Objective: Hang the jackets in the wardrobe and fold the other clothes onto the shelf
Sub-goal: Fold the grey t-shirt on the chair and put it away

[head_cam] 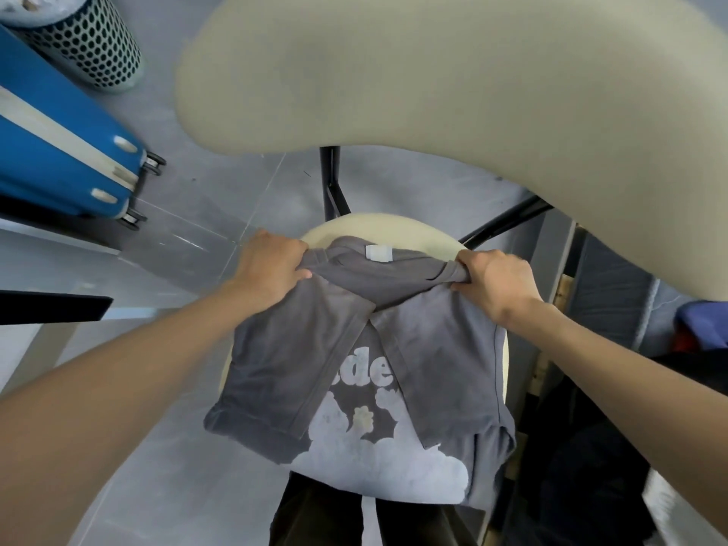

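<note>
A grey T-shirt [433,348] with a white printed design lies on the cream chair seat [378,226], both sleeves folded in across its front. A white label shows at its collar. My left hand [272,269] grips the shirt's top left corner near the shoulder. At the top right corner my right hand [496,285] grips bunched fabric. The shirt's lower hem hangs over the seat's near edge, above my legs.
The chair's beige backrest [472,92] curves across the top, on black legs [333,183]. A blue suitcase [59,151] and a perforated bin [90,45] stand at the left on the grey floor. Dark clothes [591,447] and a blue item [701,321] lie at the right.
</note>
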Demonstrator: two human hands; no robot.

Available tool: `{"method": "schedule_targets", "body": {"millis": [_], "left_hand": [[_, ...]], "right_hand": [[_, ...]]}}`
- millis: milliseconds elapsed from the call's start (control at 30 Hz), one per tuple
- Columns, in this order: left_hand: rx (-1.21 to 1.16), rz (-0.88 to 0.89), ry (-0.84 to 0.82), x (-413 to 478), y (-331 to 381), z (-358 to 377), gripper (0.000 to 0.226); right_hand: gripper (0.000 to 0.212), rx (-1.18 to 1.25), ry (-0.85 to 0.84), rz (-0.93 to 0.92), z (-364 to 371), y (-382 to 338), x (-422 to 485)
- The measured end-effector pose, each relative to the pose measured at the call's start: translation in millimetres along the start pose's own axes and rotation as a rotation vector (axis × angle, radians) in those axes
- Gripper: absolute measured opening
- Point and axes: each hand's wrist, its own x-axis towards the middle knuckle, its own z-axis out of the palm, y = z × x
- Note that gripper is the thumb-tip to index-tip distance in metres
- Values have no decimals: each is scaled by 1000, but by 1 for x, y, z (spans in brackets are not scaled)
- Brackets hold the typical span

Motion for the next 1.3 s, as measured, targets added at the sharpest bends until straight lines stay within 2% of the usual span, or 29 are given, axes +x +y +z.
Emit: {"method": "schedule_targets", "body": {"millis": [67,233,367,467,567,667,733,833,900,1000,1167,1300], "left_hand": [[54,-4,77,3,2,-12,26],[-5,-65,268,18,4,-44,24],[-55,-111,356,16,12,-51,11],[-87,-90,357,-7,16,-41,17],[-146,4,344,-44,16,-21,16],[-137,127,270,-82,16,5,35],[-76,189,164,-103,16,27,50],[48,237,-63,-125,16,56,72],[123,257,-170,-132,18,66,80],[146,268,-233,-137,20,71,79],[182,350,-301,-149,15,73,90],[63,392,-403,-160,10,75,66]], "right_hand": [[21,-4,40,-4,-10,0,2],[11,82,175,45,-34,-1,14],[17,127,271,54,-41,-2,12],[20,141,218,-1,-33,-4,-7],[25,100,146,-62,-17,-7,-37],[28,63,110,-92,0,-9,-70],[25,83,47,-102,12,-10,-90],[23,67,-142,-137,33,-13,-111],[30,30,-292,-180,48,-16,-120],[50,-21,-457,-201,64,-18,-127],[55,-74,-581,-198,73,-17,-140],[48,-37,-702,-248,74,-17,-150]]}}
